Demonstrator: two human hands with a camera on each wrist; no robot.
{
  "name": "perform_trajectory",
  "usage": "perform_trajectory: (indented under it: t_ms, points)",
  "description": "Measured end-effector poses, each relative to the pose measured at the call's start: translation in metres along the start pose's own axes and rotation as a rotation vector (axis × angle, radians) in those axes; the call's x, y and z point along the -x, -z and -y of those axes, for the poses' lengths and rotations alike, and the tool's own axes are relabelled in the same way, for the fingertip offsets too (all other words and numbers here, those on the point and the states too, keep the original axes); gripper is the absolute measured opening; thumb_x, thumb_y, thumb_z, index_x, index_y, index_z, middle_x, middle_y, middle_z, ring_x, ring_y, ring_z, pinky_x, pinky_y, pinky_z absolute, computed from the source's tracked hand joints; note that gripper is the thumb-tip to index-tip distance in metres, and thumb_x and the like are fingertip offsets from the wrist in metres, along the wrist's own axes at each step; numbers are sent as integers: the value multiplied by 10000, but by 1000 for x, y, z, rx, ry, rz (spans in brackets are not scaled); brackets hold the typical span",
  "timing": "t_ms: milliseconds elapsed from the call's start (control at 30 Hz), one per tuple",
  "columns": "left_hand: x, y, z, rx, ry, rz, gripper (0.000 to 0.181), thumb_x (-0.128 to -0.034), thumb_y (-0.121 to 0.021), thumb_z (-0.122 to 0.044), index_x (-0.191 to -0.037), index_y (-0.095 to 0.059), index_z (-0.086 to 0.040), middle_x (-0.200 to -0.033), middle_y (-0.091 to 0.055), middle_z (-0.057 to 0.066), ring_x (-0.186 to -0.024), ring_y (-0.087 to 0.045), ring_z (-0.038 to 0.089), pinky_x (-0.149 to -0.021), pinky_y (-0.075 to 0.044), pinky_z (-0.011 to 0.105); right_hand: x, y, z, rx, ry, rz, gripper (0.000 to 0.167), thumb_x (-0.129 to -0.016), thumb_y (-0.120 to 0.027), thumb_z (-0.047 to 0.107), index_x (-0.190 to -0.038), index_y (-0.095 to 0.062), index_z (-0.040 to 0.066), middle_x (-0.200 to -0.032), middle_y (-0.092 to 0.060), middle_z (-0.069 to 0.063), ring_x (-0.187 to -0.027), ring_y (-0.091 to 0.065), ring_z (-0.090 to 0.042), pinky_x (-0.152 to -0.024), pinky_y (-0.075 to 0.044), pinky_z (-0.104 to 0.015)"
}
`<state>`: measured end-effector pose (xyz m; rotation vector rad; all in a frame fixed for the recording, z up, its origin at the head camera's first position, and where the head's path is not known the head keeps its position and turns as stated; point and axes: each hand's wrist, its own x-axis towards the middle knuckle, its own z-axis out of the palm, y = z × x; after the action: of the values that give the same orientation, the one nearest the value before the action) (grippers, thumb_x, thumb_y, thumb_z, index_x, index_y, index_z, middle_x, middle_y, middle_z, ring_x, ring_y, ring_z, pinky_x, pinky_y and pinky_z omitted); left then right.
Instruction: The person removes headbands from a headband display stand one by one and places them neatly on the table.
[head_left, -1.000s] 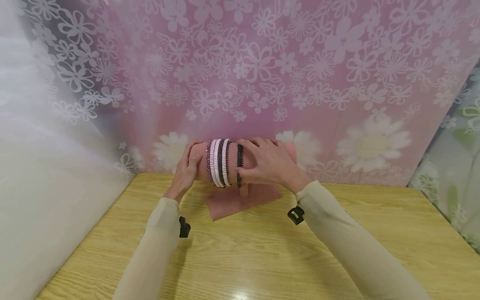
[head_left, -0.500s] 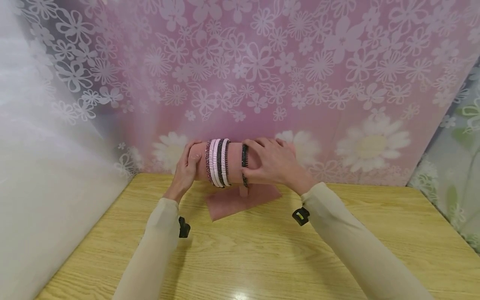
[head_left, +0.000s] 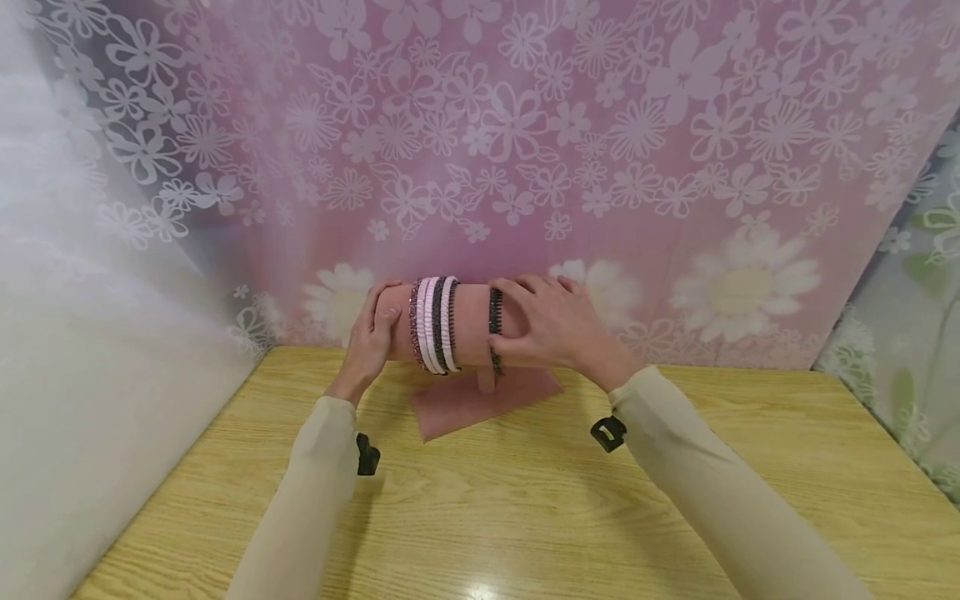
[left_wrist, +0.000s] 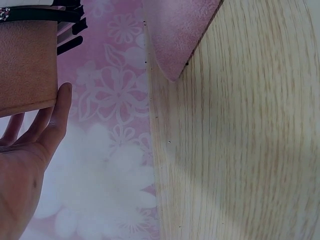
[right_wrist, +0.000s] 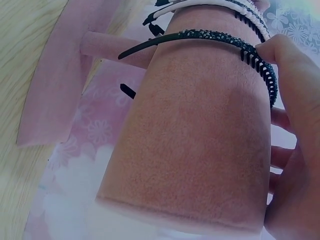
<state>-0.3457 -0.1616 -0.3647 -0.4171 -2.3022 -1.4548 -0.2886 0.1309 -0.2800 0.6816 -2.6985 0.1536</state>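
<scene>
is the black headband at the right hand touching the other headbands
No, the head view shows a bare stretch of pink cylinder between the black headband and the other headbands.

- Stand (head_left: 472,321): pink, nap-surfaced; horizontal roll (right_wrist: 185,135) on a short post (head_left: 486,382) above a flat base (head_left: 457,410). The left hand (head_left: 369,337) grips the roll's left end.
- Black band (head_left: 495,312): stone-studded, toothed; arched over the roll just right of the post, tips below, held between thumb and fingers of the right hand (head_left: 555,325).
- Grouped bands (head_left: 430,325): pink glitter, pale ribbed and dark, side by side on the roll's left half, apart from the black band.
</scene>
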Motion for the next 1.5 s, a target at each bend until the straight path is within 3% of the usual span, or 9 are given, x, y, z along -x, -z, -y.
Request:
perform_trajectory:
  t_ms: [1500]
  points:
    - [1, 0, -3, 10, 12, -4, 466, -1061, -396, -465, -1497, -451, -312, -1597, -442, 19, -1380, -485, 369, -1133, -359, 610, 23, 8, -24, -33, 3, -46, 783, -845, -678, 586, -1502, -510, 196, -1454, -571, -156, -1328, -535, -422, -1120, -402, -608]
